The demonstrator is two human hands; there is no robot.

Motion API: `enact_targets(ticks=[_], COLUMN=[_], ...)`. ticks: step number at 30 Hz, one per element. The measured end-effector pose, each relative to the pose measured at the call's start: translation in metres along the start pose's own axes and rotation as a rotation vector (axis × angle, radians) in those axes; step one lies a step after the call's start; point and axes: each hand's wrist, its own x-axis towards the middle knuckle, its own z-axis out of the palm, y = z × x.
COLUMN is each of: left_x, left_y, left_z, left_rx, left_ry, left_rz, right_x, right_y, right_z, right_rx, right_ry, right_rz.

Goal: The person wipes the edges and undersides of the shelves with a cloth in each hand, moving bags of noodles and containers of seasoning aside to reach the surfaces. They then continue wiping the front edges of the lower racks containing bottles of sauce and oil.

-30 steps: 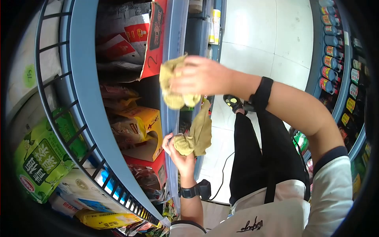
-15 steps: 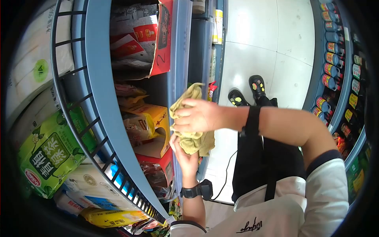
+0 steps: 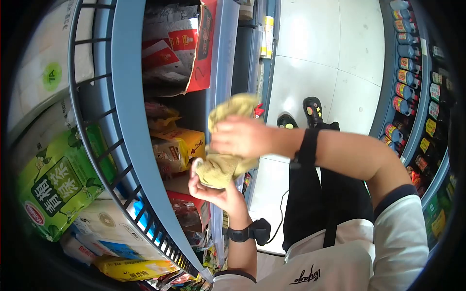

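yellow-olive cloth (image 3: 215, 170), soft, creased, looks matte; can't tell if 1 pc or 2. lower pt bunched in l. hand (image 3: 218, 194), upper pt folded up under & past r. hand (image 3: 240, 137), blurry there. all held up nr shelf's front edge (image 3: 224, 58); contact w/ it unclear.

The only view looks forward and steeply down from the person's head, with the cloth (image 3: 216, 170) and both hands (image 3: 238, 137) close, near its middle; the shelf's edge (image 3: 127, 97) curves along the left, floor (image 3: 303, 72) lies beyond, and the shirt (image 3: 335, 252) sits nearest, at bottom.
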Motion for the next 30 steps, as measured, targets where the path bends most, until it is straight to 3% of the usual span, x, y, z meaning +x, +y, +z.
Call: enact_targets(ticks=[2,4,5,8,14,24,30], left_x=[0.01,0.018,0.017,0.019,0.052,0.077,0.083], left_y=[0.006,-0.006,-0.011,-0.015,-0.014,-0.021,-0.018], left_z=[0.013,0.017,0.017,0.023,0.054,0.111,0.117], left_rx=[0.035,0.315,0.352,0.623,0.491,0.608,0.731], left_ry=[0.126,-0.019,-0.052,-0.241,0.007,-0.342,-0.282], left_rz=[-0.13,0.171,0.22,0.371,0.384,0.455,0.502], right_x=[0.001,0.003,0.005,0.014,0.035,0.041,0.043], right_y=[-0.01,0.006,0.017,0.06,0.142,0.137,0.145], right_z=[0.001,-0.008,-0.014,-0.035,-0.087,-0.09,-0.092], right_rx=[0.128,0.069,0.015,-0.195,0.001,0.044,-0.012], right_ry=[-0.098,-0.151,-0.207,-0.087,-0.01,-0.01,-0.129], right_rz=[0.111,0.048,-0.02,-0.13,0.164,0.265,0.243])
